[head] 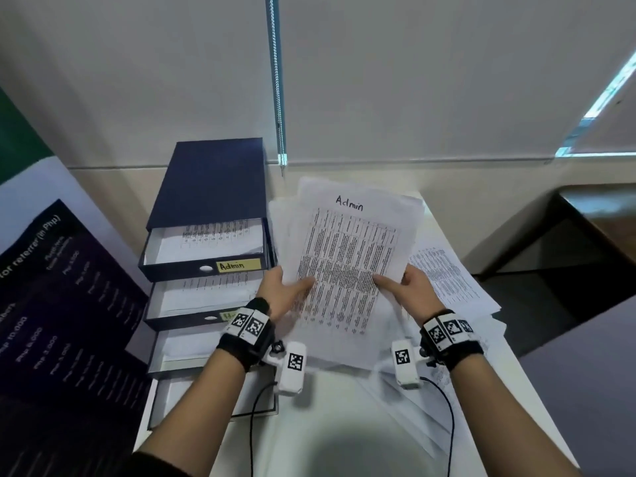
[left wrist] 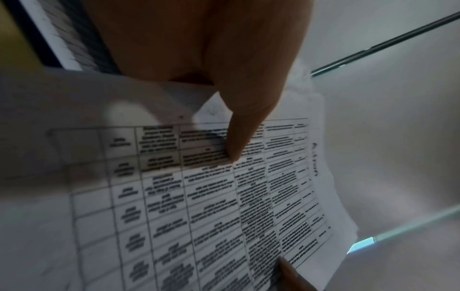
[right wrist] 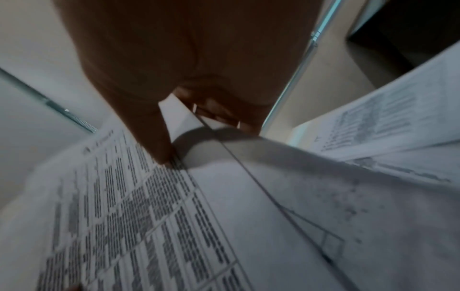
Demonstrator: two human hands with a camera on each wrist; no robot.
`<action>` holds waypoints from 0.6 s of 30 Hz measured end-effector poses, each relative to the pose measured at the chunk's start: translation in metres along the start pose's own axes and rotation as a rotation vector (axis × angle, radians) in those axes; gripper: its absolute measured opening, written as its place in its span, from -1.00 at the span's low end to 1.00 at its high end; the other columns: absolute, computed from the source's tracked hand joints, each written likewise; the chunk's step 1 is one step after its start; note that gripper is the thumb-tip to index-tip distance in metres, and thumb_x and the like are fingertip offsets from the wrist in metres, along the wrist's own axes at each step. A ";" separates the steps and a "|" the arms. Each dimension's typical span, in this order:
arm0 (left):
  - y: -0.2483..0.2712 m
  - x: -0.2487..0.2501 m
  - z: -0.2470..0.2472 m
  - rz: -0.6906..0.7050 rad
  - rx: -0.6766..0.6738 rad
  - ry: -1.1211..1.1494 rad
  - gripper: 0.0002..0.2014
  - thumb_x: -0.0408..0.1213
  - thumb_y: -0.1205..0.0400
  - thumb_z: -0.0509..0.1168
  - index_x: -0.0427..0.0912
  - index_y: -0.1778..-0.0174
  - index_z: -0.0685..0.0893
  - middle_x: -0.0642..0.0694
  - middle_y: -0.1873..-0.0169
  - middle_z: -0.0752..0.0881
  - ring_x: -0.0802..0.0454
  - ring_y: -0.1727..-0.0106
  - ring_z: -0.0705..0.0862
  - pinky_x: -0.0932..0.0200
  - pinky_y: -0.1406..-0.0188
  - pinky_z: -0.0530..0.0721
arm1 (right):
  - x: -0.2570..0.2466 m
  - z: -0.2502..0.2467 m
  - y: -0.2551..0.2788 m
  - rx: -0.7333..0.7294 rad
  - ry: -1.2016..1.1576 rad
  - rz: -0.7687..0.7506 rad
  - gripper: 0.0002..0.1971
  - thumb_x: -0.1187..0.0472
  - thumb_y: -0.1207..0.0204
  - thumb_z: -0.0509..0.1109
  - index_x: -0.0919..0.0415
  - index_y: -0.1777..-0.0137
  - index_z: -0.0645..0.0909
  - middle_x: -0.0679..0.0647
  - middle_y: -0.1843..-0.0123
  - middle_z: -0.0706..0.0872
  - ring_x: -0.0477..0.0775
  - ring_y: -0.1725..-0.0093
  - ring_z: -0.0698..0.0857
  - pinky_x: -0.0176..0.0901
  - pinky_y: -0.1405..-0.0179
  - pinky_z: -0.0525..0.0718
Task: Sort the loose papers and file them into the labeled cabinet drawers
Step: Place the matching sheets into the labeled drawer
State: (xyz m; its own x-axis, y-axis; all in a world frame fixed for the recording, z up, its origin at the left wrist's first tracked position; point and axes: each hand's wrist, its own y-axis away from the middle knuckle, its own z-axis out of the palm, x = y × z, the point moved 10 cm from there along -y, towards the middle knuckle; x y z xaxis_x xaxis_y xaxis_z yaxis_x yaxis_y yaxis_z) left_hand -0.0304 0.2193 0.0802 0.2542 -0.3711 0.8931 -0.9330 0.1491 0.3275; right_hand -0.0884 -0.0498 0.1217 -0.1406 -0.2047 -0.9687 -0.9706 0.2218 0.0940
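Two hands hold one sheaf of papers [head: 347, 266] up over the white bench [head: 344, 438], just right of the cabinet [head: 210, 187]. The left hand [head: 287, 292] pinches the sheaf's left edge, thumb on the printed face and fingers behind; the right hand [head: 409, 290] pinches the right edge the same way. The top sheet carries a printed table and the handwritten word "Admin".

The dark blue cabinet has four drawers in sight, all pulled out in steps. The top drawer [head: 206, 249] bears a yellow label [head: 240, 265] reading "Admin" and already holds printed sheets. The second drawer [head: 203, 297] also holds sheets; its label is half hidden by the left wrist. What the lower two hold cannot be read.

A second, loose pile of papers [head: 447, 280] lies spread on the bench under and right of the sheaf.

The left wrist view shows the left thumb [left wrist: 239, 137] pressed flat on the table print, with the tip of a right finger at the sheaf's far edge. The right wrist view alone shows the right fingers [right wrist: 214, 110] curled behind the sheaf, and the loose pile beside it. Only the head view shows the drawers' labels.

Around: a dark poster [head: 65, 304] leans left of the cabinet, a blind chain [head: 277, 80] hangs behind it, and a dark desk [head: 599, 228] stands well to the right.
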 end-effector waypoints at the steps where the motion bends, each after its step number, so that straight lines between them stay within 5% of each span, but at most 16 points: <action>1: 0.007 0.020 0.001 0.071 0.013 0.033 -0.19 0.27 -0.38 0.49 -0.32 -0.30 0.53 -0.35 -0.30 0.62 -0.31 -0.34 0.60 -0.25 -0.29 0.61 | -0.003 -0.003 0.001 0.019 0.034 -0.026 -0.71 0.22 -0.55 0.49 0.24 -0.25 0.68 0.03 -0.13 0.81 -0.09 -0.01 0.81 -0.34 0.10 0.75; 4: 0.013 0.053 0.010 0.184 0.018 0.069 -0.59 -0.06 -0.55 0.48 -0.22 -0.19 0.63 -0.20 -0.11 0.75 -0.10 -0.17 0.72 -0.19 -0.27 0.66 | -0.008 -0.021 0.000 0.133 0.056 -0.080 -0.73 0.27 -0.56 0.47 0.22 -0.24 0.62 0.06 -0.13 0.79 -0.06 0.01 0.76 -0.15 0.00 0.75; 6: 0.009 0.057 0.021 0.204 -0.005 0.075 -0.60 -0.13 -0.52 0.52 -0.11 -0.24 0.63 0.01 -0.07 0.78 0.09 -0.09 0.75 -0.12 -0.23 0.70 | -0.008 -0.031 0.001 0.175 0.023 -0.094 -0.63 0.36 -0.50 0.50 0.22 -0.28 0.55 0.02 -0.15 0.76 -0.08 -0.07 0.75 -0.14 -0.04 0.74; 10: -0.007 0.044 0.042 0.184 -0.017 0.082 -0.51 -0.29 -0.48 0.54 -0.02 -0.31 0.60 -0.03 -0.09 0.72 -0.01 -0.10 0.74 0.04 -0.09 0.77 | 0.023 -0.039 -0.003 0.174 0.025 -0.030 -0.51 0.42 -0.38 0.55 0.14 -0.27 0.52 0.00 -0.11 0.74 -0.05 -0.10 0.74 -0.10 -0.02 0.73; 14: -0.010 0.050 0.057 0.245 0.027 0.132 -0.65 -0.46 -0.61 0.36 0.14 -0.12 0.66 -0.07 -0.06 0.73 -0.11 -0.10 0.73 0.24 0.07 0.74 | 0.044 -0.033 -0.009 0.115 0.199 0.000 -0.82 0.44 -0.50 0.39 0.12 0.10 0.60 0.20 0.16 0.75 0.25 0.13 0.73 0.03 0.13 0.74; 16: -0.006 0.068 0.054 0.313 0.088 0.140 -0.68 -0.44 -0.64 0.33 0.09 -0.16 0.65 -0.03 -0.06 0.72 0.08 -0.05 0.72 0.26 0.06 0.74 | 0.036 -0.037 -0.012 0.114 0.177 -0.038 -0.76 0.49 -0.51 0.35 0.11 0.18 0.57 0.06 0.25 0.71 0.02 0.26 0.68 -0.22 0.26 0.64; 18: -0.001 0.087 0.049 0.380 0.104 0.144 -0.68 -0.43 -0.62 0.37 -0.07 -0.26 0.63 0.01 -0.10 0.68 0.42 -0.02 0.67 0.46 0.09 0.69 | 0.032 -0.049 -0.017 0.128 0.053 -0.059 -0.79 0.52 -0.48 0.39 0.21 0.04 0.61 0.03 0.15 0.74 -0.09 0.18 0.71 -0.22 0.21 0.71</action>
State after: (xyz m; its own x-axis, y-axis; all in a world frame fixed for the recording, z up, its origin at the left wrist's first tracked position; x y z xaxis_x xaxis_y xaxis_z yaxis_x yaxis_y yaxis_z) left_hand -0.0197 0.1424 0.1422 -0.0872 -0.1742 0.9808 -0.9861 0.1549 -0.0601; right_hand -0.0864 -0.1068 0.1004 -0.0970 -0.2700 -0.9580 -0.9451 0.3267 0.0036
